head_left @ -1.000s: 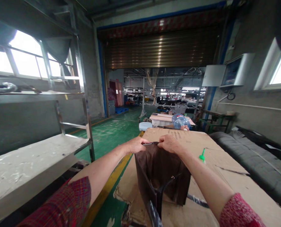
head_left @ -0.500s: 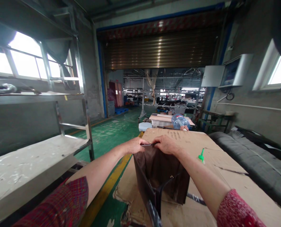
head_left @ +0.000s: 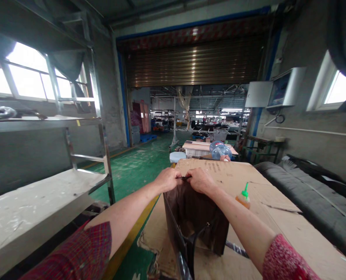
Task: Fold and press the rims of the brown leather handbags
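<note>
A dark brown bag [head_left: 194, 217] stands upright on a cardboard-covered table [head_left: 278, 217] in front of me. Both my hands pinch its far top edge. My left hand [head_left: 167, 179] is closed on the edge at the left. Touching it on the right, my right hand [head_left: 199, 180] is closed on the same edge. A black strap hangs at the bag's near side. A small bottle with a green nozzle [head_left: 243, 197] stands on the cardboard just right of my right forearm.
A metal shelf rack [head_left: 44, 186] stands at the left. A green floor with a yellow line [head_left: 132, 237] runs between rack and table. Dark rolled material [head_left: 307, 198] lies along the right. Beyond the table are a blue water jug [head_left: 219, 149] and a raised roller door.
My hands have drawn closer together on the bag's top edge until they touch. The view has shifted slightly, showing more of the green-nozzled bottle.
</note>
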Tool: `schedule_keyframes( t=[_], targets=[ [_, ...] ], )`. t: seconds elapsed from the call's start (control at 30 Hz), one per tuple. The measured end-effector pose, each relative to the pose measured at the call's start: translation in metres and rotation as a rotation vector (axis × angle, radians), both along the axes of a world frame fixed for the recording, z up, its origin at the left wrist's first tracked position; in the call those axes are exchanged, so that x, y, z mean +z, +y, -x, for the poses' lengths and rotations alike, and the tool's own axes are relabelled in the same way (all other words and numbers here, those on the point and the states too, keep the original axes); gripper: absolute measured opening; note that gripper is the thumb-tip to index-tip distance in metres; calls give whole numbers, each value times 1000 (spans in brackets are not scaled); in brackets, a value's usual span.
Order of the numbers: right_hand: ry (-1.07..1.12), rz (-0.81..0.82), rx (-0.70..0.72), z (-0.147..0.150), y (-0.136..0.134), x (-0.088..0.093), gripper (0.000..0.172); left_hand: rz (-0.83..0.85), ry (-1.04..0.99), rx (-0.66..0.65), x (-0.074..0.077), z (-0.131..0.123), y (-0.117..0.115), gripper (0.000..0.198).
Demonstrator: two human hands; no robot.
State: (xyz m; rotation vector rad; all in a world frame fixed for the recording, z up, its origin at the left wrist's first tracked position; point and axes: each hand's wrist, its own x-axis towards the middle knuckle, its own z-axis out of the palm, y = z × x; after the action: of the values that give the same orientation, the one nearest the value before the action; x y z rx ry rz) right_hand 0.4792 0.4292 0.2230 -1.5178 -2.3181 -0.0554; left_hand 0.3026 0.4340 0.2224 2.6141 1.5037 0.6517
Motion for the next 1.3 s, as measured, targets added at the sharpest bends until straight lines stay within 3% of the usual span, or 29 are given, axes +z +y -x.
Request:
schedule_keyframes(
  t=[0.33,0.67,0.83,1.0,1.3],
  targets=[
    [5,-22,51,4,-3,-1,24,9,26,-102,1,4,5,23],
    [-40,70,177,-15,-4,0,21,-17,93,-82,8,-1,-4,19],
    [-102,34,120,-10,-5,-1,22,-93,197,-99,11,-1,-9,18],
    [-139,-26,21,-2,-13,2,33,-85,177,-68,8,1,-7,19],
    [-206,13,101,10,-10,7,30,-41,127,-118,5,0,6,19]
  ],
)
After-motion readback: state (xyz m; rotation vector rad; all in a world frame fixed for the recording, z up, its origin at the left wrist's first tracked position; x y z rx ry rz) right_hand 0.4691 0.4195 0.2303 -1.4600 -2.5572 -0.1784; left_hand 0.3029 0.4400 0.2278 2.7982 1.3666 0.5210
